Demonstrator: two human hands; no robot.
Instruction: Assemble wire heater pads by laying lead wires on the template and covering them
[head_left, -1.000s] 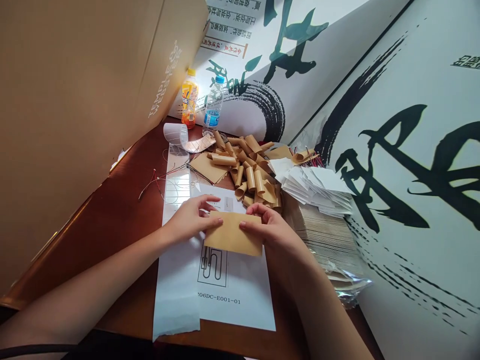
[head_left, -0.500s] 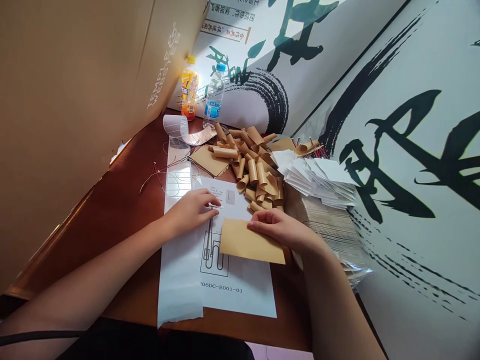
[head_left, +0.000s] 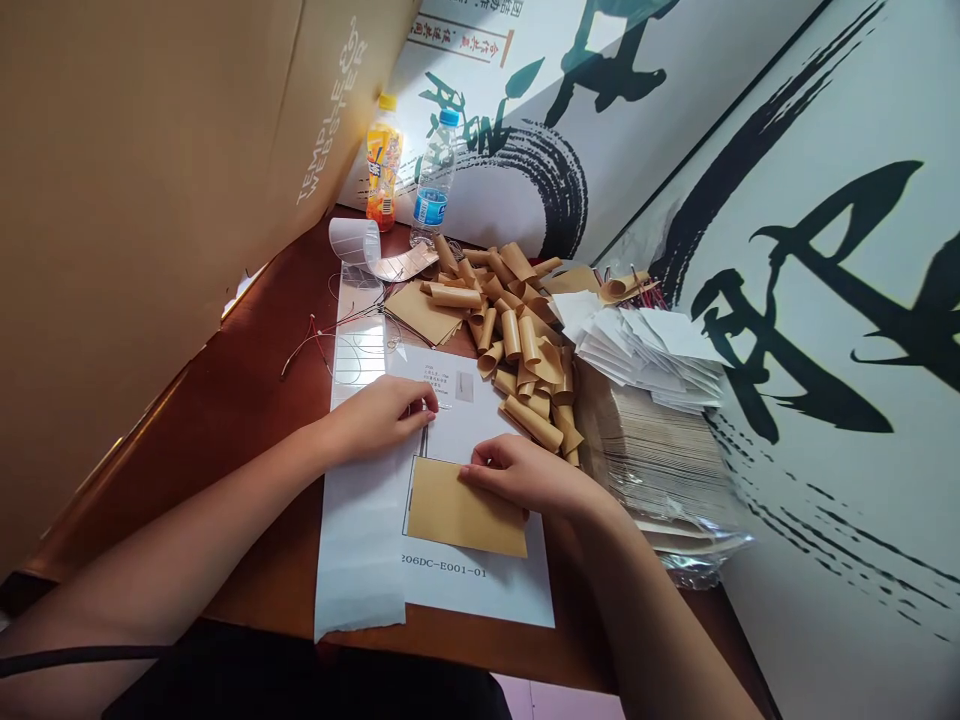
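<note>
My right hand (head_left: 517,472) pinches the upper edge of a flat brown paper piece (head_left: 469,515), which lies over the outline drawn on a white printed sheet (head_left: 480,600). Above and to the left, my left hand (head_left: 390,412) has thumb and fingertips closed over the same sheet. A thin pale sliver pokes out at those fingertips, too small to name. Under my left wrist runs a strip of labels (head_left: 358,330), its far end curled into a roll. Just beyond my right hand lies a heap of rolled brown paper pieces (head_left: 517,325).
Flat brown papers (head_left: 424,315) and thin red and black wires (head_left: 319,340) lie at the left. White folded papers (head_left: 645,345) top a bagged stack (head_left: 667,450) at the right. Two bottles (head_left: 382,165) stand behind. A large cardboard box (head_left: 165,180) borders the left side.
My right hand has moved left and down with the brown paper, which now covers most of the drawn outline. My left hand stays nearly in place.
</note>
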